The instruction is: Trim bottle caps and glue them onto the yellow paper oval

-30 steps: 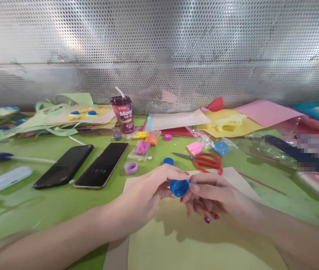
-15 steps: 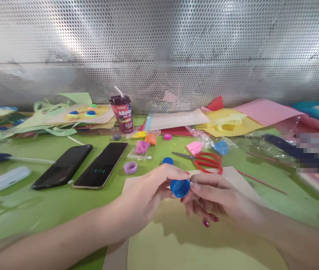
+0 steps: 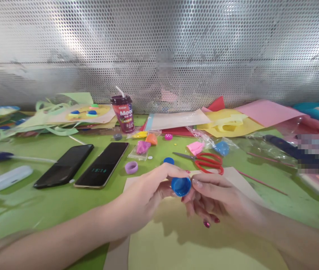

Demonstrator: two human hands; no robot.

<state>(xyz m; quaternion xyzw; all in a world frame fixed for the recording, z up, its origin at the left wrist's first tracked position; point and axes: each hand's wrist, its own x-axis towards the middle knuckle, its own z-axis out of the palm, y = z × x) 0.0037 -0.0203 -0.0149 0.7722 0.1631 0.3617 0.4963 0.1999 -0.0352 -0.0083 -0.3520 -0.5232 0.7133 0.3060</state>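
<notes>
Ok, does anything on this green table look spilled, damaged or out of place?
No spill or damage stands out. The one oddity is the purple lidded drink cup with a white straw, standing beside loose coloured paper at the back; a drink seems misplaced so close to paper.

Table [image 3: 49,202], items by position.
Front: sheet [image 3: 176,251], left hand [image 3: 145,193] and right hand [image 3: 223,193] above, cap [image 3: 181,186] between them. Left: two phones [image 3: 102,165], side by side. Beyond hands, left to right: ring [image 3: 131,168], second cap [image 3: 168,161], scissors [image 3: 209,169]. Behind phones: cup [image 3: 126,118]. Rear: panel [image 3: 159,30].
</notes>
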